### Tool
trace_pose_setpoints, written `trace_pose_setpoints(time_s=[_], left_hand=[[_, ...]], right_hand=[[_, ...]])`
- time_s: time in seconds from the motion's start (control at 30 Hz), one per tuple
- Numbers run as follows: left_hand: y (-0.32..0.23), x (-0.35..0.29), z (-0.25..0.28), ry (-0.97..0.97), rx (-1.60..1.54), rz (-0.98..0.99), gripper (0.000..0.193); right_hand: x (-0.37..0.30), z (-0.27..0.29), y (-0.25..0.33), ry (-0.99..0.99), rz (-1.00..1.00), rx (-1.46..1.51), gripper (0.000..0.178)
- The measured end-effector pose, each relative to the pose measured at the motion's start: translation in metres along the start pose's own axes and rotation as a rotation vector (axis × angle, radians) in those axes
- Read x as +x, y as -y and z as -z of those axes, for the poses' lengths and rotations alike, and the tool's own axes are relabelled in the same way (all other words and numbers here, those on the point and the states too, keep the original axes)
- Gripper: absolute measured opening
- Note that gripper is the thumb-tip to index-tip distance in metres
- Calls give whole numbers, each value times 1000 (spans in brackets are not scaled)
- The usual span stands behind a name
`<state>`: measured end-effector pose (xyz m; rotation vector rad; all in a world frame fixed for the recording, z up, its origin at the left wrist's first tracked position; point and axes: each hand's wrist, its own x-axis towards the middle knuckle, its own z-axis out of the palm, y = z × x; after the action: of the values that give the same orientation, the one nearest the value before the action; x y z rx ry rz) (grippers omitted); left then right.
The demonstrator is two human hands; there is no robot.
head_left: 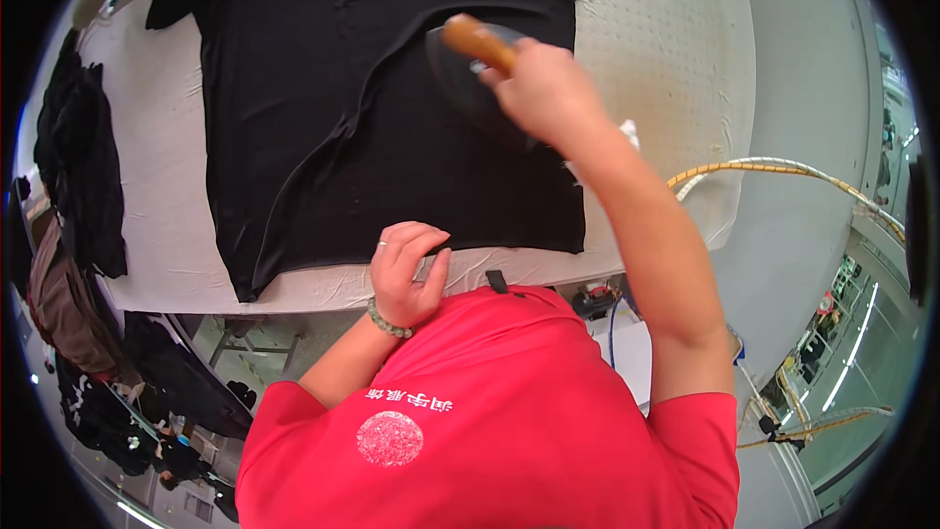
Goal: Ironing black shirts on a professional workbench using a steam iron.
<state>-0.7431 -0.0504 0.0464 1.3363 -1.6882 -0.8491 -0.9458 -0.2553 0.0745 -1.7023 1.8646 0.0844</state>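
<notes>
A black garment [294, 88] lies spread over a pale padded ironing table [676, 69], with a long raised fold running diagonally across it. On its right half, my right hand [548, 88] grips an iron [480, 44] by its tan handle. The iron's dark body is blurred and hard to make out against the cloth. Down at the garment's lower hem rests my left hand [411, 264], palm down with its fingers loosely extended and holding nothing. A ring and a beaded bracelet show on that hand and wrist.
White and yellow wrapped hoses [783, 167] reach in from the right to the table, close by my right forearm. Dark clothes [83, 167] hang over the table's left edge. A grey panel [808, 59] stands beyond the right edge.
</notes>
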Motion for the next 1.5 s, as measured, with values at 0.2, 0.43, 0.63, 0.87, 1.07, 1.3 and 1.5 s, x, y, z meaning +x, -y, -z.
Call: trace_pose_setpoints(time_s=[0.2,0.43,0.63,0.87,1.07,1.3,1.5], left_hand=[[-5,6,-24,179,-67,31,27],[-25,14,-123,552,-14,-285,31],[-30,4,-183,712,501,-317,24],[-62,-11,-204,524,625,-147,25],[-61,-27,-226,407,747,-145,15],[-17,-46,-90,-185,180,602,27],[-10,-45,-74,-232,236,756,31]], right_hand=[[-34,41,-111,-116,-141,186,46],[-119,25,-246,-279,-290,152,40],[-131,31,-249,-276,-362,183,39],[-125,30,-268,-249,-243,110,39],[-125,26,-270,-244,-136,60,39],[-125,25,-275,-219,-101,63,39],[-115,33,-228,-98,13,31,39]])
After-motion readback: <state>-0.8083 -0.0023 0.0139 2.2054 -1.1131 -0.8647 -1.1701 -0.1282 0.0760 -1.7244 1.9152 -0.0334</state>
